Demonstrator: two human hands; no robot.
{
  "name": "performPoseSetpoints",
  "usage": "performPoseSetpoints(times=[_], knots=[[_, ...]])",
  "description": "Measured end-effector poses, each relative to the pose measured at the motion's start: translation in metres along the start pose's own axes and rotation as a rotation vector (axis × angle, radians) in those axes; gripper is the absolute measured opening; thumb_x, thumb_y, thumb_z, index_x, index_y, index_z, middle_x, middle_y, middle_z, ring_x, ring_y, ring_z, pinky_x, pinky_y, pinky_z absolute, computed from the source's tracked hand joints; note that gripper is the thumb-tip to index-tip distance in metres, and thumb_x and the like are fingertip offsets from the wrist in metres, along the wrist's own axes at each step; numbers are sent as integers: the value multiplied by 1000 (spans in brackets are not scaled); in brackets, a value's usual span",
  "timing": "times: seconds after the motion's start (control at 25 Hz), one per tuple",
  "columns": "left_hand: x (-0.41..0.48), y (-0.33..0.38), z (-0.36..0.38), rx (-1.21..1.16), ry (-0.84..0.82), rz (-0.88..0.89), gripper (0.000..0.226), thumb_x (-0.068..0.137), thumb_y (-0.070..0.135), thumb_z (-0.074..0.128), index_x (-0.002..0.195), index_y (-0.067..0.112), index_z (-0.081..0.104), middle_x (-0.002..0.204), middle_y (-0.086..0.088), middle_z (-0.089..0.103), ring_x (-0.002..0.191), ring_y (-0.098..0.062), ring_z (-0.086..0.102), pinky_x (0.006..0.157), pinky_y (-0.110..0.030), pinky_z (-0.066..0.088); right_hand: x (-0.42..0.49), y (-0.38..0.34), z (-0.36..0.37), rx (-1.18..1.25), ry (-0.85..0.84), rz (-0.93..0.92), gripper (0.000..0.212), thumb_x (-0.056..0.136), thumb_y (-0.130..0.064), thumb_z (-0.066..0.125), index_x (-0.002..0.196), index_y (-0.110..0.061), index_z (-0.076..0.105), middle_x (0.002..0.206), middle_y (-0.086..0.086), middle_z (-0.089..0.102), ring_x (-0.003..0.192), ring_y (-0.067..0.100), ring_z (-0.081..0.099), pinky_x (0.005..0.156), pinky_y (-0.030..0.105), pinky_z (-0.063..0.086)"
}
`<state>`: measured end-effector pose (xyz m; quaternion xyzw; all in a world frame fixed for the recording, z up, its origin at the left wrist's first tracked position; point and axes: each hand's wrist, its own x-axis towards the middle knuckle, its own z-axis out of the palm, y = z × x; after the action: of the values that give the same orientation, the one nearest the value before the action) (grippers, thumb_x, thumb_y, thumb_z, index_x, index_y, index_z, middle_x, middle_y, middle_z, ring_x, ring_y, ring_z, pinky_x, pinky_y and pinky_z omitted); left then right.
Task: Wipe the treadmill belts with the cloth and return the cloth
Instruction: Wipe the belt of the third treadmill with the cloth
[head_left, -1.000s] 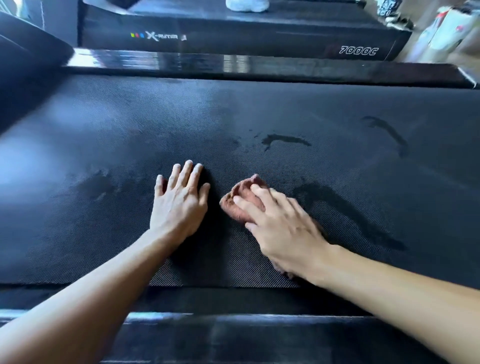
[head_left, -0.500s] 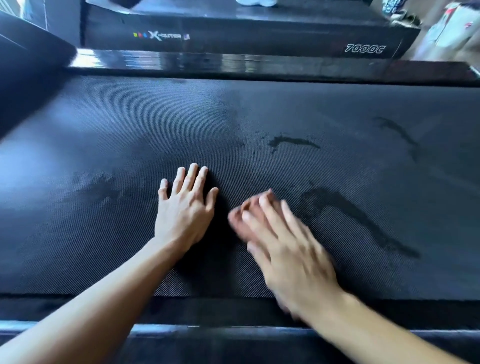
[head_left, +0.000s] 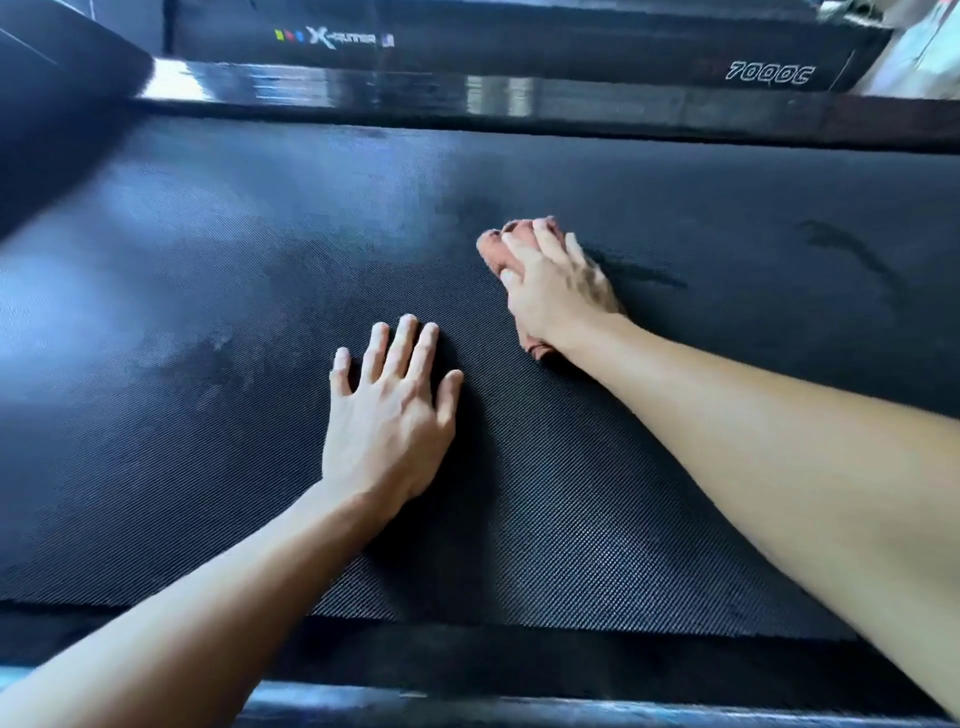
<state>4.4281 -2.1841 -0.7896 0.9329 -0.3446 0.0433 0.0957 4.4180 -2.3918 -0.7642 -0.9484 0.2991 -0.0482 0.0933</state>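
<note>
Cloth (head_left: 492, 248) beneath right-hand fingers (head_left: 551, 244)

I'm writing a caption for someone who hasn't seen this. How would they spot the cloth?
Start at the wide black textured treadmill belt. Two bare hands rest on it; the right hand, farther from the camera, presses down on the small reddish-brown cloth. It is the only coloured thing on the belt.

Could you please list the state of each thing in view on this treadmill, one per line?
Belt: partly wet, dark streaks on its right.
Wet streak: not yet wiped.
Cloth: bunched, pressed onto the belt.
Right hand: flat over the cloth.
Left hand: empty, fingers spread, flat on the belt.
</note>
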Motion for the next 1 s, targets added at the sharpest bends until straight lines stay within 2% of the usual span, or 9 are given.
performPoseSetpoints(times=[0.16,0.36,0.48,0.84,1.0], knots=[[-2,0,-1,0,-7,-1,71,90,59,7,153,29,21,161,7,14,149,-16,8,119,-47,6,6,-9,-2,-5,47,4,50,99,-37,43,148,-33,34,161,1,19,143,30,22,114,43,24],[-1,1,-2,-9,-28,12,74,88,59,4,153,28,20,162,7,12,149,-17,7,119,-47,5,-116,-9,14,-37,207,-10,51,94,-39,48,144,-31,44,157,4,33,140,32,34,112,42,32],[0,1,-3,-19,-26,5,73,88,59,5,152,27,21,161,6,14,149,-17,9,119,-48,7,-146,-8,17,-30,239,12,50,91,-38,54,141,-30,50,152,4,41,137,34,39,109,43,37],[-1,3,-5,-39,-42,-1,75,87,61,2,153,30,18,162,8,11,149,-15,5,120,-46,3,-97,-16,17,-9,164,59,53,97,-39,48,148,-34,37,160,0,24,144,32,24,115,42,24],[-3,0,-3,-44,-7,-20,69,91,59,8,153,30,20,161,9,12,149,-14,6,120,-46,5,-28,-13,19,3,138,32,52,96,-38,48,147,-33,37,160,3,23,143,34,24,115,43,24]])
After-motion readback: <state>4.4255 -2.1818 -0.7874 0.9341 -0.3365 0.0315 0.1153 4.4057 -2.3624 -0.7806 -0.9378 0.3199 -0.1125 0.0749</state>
